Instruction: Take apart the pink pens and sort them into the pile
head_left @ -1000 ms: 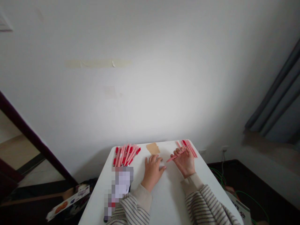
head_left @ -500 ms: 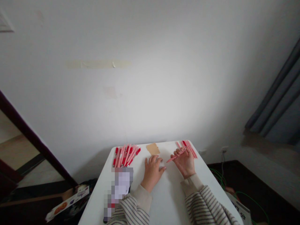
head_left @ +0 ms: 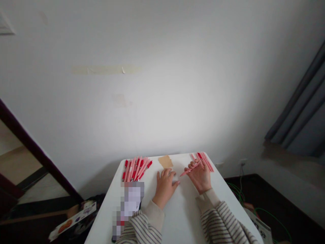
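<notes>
My right hand point(head_left: 201, 176), palm turned up, is closed around a pink pen point(head_left: 189, 170) whose tip points left and down. Behind it, several pink and red pens point(head_left: 207, 162) lie side by side at the table's back right corner. My left hand point(head_left: 165, 185) rests palm down near the middle, fingers apart, with no object visible in it. Just beyond its fingertips lies a tan piece of paper point(head_left: 165, 161). A larger group of pink and red pens point(head_left: 135, 168) lies at the back left.
The white table point(head_left: 177, 217) stands against a grey-white wall point(head_left: 162, 101). A pixelated, blurred-out object point(head_left: 130, 203) lies along the table's left side. Green cables point(head_left: 237, 191) run over the floor at right, and a printed box point(head_left: 73, 220) sits at lower left.
</notes>
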A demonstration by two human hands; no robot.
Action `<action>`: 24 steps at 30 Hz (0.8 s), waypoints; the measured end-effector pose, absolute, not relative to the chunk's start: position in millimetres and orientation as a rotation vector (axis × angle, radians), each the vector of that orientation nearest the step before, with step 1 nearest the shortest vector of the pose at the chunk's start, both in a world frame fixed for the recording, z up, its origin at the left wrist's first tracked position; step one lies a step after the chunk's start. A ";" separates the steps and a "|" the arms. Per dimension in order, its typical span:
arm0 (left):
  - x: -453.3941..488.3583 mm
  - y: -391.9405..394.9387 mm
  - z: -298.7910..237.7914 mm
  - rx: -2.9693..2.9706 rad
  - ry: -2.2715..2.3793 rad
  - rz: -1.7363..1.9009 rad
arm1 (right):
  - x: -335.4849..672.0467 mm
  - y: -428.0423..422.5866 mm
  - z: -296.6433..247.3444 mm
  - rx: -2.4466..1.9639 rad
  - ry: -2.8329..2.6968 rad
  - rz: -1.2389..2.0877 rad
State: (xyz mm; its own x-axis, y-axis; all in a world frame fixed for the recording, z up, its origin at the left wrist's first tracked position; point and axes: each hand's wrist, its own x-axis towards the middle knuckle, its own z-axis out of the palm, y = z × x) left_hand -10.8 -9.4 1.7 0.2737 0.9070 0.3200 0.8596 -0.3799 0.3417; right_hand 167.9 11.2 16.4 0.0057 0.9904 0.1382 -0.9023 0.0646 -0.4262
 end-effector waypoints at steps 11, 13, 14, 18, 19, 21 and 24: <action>-11.3 -7.8 0.3 2.418 1.705 0.704 | 166.0 18.2 10.3 -0.425 -0.442 1.386; -11.1 -8.2 1.7 2.399 1.703 0.712 | 165.5 18.5 10.1 -0.460 -0.453 1.349; -11.2 -8.4 2.6 2.386 1.704 0.720 | 165.5 18.6 10.0 -0.477 -0.460 1.334; -12.6 -7.3 5.8 2.348 1.724 0.776 | 165.4 19.9 8.3 -0.533 -0.503 1.299; -13.3 -6.5 6.4 2.349 1.733 0.793 | 165.3 20.5 7.2 -0.547 -0.518 1.290; -14.7 -4.5 6.7 2.356 1.770 0.823 | 165.0 22.2 4.1 -0.580 -0.547 1.244; -16.5 -2.3 4.4 2.363 1.870 0.830 | 164.5 25.5 -0.8 -0.645 -0.577 1.138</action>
